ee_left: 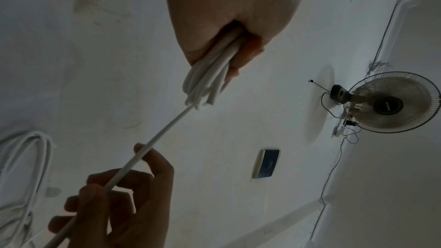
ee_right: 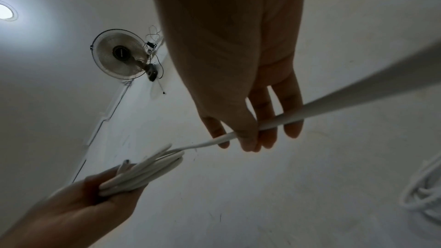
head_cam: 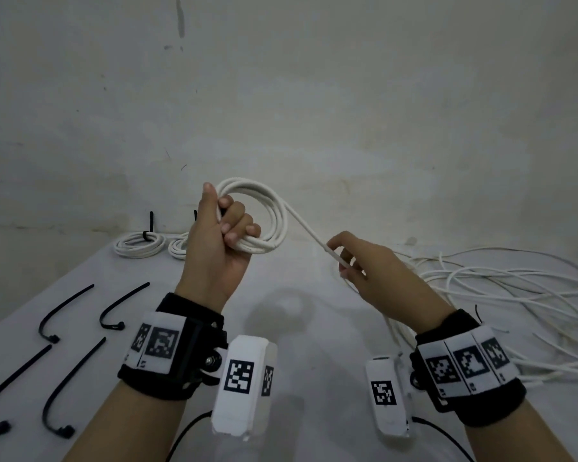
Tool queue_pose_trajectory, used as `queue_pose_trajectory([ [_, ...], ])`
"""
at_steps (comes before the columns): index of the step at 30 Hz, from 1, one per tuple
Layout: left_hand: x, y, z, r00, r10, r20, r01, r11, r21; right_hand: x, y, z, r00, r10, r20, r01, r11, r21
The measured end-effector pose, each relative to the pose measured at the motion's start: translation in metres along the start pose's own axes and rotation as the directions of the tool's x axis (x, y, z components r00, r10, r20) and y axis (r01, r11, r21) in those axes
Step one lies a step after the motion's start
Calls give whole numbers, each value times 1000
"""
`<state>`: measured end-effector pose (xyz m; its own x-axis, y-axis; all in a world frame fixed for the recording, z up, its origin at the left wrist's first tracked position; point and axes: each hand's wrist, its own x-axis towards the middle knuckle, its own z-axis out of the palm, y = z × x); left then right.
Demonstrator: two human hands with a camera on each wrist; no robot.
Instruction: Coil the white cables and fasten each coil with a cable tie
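Coil of white cable held above table, your left hand fisted round gathered loops. Free run slants down to right hand, fingers pinching it lightly. Cable looks springy, light, smooth (likely to unwind if grip slackens): hold at bunched loops. Loose cables right, cable ties left, tied coils behind.

left hand at top, fingers curled round a bunched white cable coil. one taut strand running down-left into the right hand, pinched there. loose cables at left edge. wall fan, dark rectangular plate beyond.
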<state>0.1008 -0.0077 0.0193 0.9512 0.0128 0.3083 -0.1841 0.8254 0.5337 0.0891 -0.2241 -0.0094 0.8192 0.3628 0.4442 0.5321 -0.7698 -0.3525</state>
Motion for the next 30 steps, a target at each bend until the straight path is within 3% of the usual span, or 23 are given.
queue_pose_trajectory([
  [2,2,1,-2,999,31,-18,-31,1000,-3,1,0,3,999,-43,-6,42,995,-90],
  [4,3,0,-3,998,62,-29,-61,998,28,2,1,3,982,-171,-85,149,964,-221],
  [7,3,-1,-3,995,95,-37,-89,987,131,3,-2,-1,894,-398,-205,296,868,-398],
  [11,-2,-7,2,994,106,-14,-98,954,283,0,-28,-8,827,-533,-181,401,784,-475],
  [15,-9,-15,9,998,10,63,-38,888,459,-8,-58,-8,776,-627,-68,520,697,-494],
  [18,-21,-21,14,981,-141,135,23,771,636,-13,-73,-8,751,-655,-86,565,705,-429],
  [22,-30,-26,11,914,-318,253,8,637,771,-15,-77,-14,762,-616,-198,536,773,-340],
  [24,-30,-26,11,919,-332,215,20,583,812,-16,-75,-20,792,-564,-232,520,823,-227],
  [27,-33,-24,13,923,-341,180,39,546,837,-17,-73,-25,829,-529,-182,524,848,-81],
  [30,-36,-23,18,901,-391,188,57,537,842,-17,-70,-27,838,-532,-121,517,845,-133],
])
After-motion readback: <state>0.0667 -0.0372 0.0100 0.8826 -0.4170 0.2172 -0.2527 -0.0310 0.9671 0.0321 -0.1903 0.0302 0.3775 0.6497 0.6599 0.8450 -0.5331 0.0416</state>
